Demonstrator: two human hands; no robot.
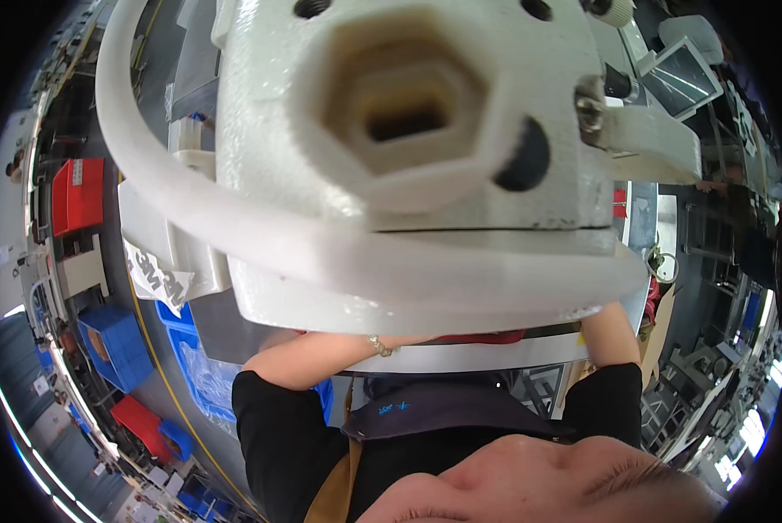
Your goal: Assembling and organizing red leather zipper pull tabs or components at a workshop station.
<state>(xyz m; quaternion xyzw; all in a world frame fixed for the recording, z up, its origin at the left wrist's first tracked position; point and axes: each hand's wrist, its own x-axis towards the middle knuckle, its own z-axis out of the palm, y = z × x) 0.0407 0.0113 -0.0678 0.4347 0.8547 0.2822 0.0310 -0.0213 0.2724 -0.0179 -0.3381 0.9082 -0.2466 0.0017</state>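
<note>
A large white machine housing [461, 296] fills the upper middle, very close and partly blurred. It carries a hexagonal white fitting [356, 157] and a curved white tube or bar [164, 187]. My left hand [411, 339] reaches under its lower edge, with a bracelet [380, 346] at the wrist; its fingers are hidden. Beside that hand a strip of dark red material [482, 337] shows, too little to name. My right forearm [613, 336] goes up behind the housing's right end, which covers the right hand's fingers. Whatever either hand touches is out of sight.
The worktable's pale front edge [496, 356] runs before my body. At the left stand a blue tub [186, 336] with clear plastic in it, a blue crate [116, 349] and a red bin [77, 196]. Brown cardboard [664, 327] is beside my right arm.
</note>
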